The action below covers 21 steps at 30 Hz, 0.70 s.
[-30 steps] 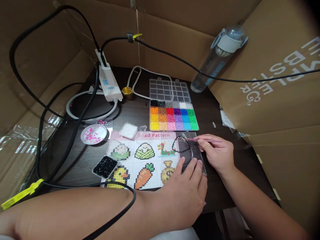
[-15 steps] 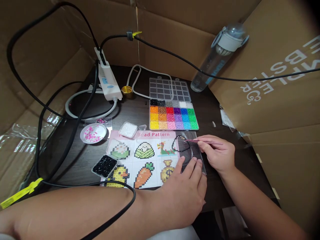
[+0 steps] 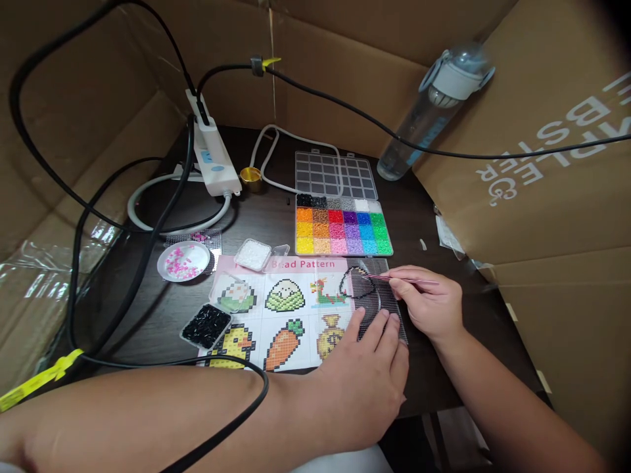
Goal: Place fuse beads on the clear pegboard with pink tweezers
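From my head camera: my right hand (image 3: 431,305) pinches tweezers (image 3: 401,280) shut between thumb and fingers, tips over the pegboard (image 3: 382,299) where a black bead outline (image 3: 355,284) sits. My left hand (image 3: 367,378) lies open, fingers (image 3: 382,328) flat on the pegboard's near edge, pressing it down. I judge the beads light and easily knocked loose — best taken singly, by the tip. The pegboard overlaps the pattern sheet (image 3: 286,309) on the dark counter (image 3: 428,223), bead box (image 3: 342,233) behind, cardboard walls — and cables — all around.
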Available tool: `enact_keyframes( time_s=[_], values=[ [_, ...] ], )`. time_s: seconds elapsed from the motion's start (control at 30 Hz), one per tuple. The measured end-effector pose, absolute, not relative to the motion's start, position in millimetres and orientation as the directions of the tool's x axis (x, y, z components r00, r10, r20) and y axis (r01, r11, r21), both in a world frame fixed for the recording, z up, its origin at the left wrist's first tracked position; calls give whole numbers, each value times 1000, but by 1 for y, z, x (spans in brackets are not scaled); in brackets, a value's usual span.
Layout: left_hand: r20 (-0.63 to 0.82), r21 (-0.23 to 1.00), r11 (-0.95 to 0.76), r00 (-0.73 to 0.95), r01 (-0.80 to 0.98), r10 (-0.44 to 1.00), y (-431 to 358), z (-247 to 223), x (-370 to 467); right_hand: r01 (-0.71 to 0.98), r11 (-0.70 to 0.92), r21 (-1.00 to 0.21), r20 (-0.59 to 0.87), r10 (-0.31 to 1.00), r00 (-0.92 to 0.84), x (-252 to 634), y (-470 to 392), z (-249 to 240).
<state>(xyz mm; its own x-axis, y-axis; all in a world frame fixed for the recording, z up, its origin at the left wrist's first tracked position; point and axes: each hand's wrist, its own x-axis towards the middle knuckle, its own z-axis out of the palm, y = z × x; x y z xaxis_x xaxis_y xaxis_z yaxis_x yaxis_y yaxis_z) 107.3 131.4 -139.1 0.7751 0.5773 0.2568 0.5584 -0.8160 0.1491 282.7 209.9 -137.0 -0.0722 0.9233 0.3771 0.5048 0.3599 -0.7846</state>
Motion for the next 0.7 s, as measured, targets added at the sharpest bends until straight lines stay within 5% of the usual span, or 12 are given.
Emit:
enact_keyframes(
  time_s=[0.7],
  values=[
    [267,166,-817,773,552,576,132,-143,108,473,363,-803,374,924,-75,287,210,-143]
  ],
)
